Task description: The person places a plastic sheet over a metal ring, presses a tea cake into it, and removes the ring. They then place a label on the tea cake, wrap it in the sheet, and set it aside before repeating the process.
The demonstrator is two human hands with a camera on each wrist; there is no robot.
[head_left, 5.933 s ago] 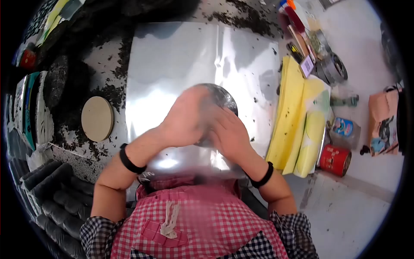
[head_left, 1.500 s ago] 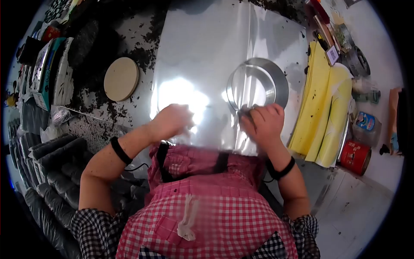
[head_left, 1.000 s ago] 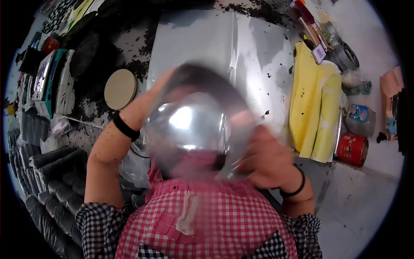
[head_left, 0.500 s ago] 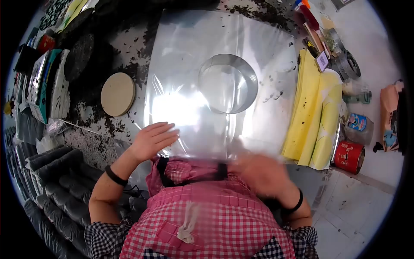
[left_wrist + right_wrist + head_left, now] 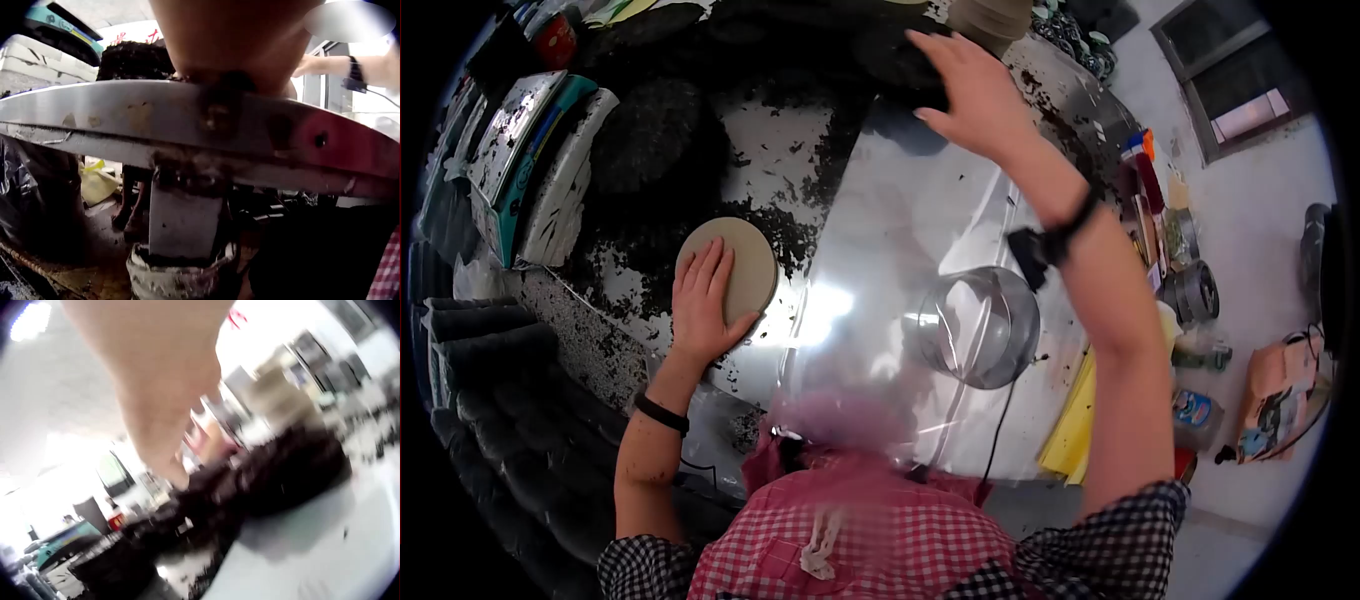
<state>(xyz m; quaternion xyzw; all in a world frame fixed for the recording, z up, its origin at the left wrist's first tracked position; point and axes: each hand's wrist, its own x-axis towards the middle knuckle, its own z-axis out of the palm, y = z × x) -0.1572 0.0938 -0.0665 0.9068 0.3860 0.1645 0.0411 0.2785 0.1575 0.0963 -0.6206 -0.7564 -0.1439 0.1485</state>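
Note:
My left hand (image 5: 705, 305) lies flat, fingers straight, on a round beige disc (image 5: 752, 268) at the left of the table. My right hand (image 5: 978, 92) stretches far forward, its fingers spread over a dark round crumbly slab (image 5: 890, 52). In the right wrist view, fingertips of the right hand (image 5: 169, 394) come down at the dark crumbly mass (image 5: 287, 469), partly blurred. A shiny metal ring (image 5: 1022, 335) stands on the silvery sheet (image 5: 890, 290), below my right forearm. In the left wrist view the wrist and forearm hide the left fingers.
Dark crumbs and slabs (image 5: 645, 135) cover the back left. A teal-edged box (image 5: 525, 165) stands further left. Yellow sheets (image 5: 1068, 430), tape rolls (image 5: 1195, 290) and a bottle (image 5: 1195, 415) line the right side. A beige stack (image 5: 990, 20) rises at the back. Black wrapped rolls (image 5: 495, 335) lie front left.
Both hands raised the metal ring, then let it go on the sheet. Since then my left hand has moved onto the beige disc, and my right has reached from the front edge to the back.

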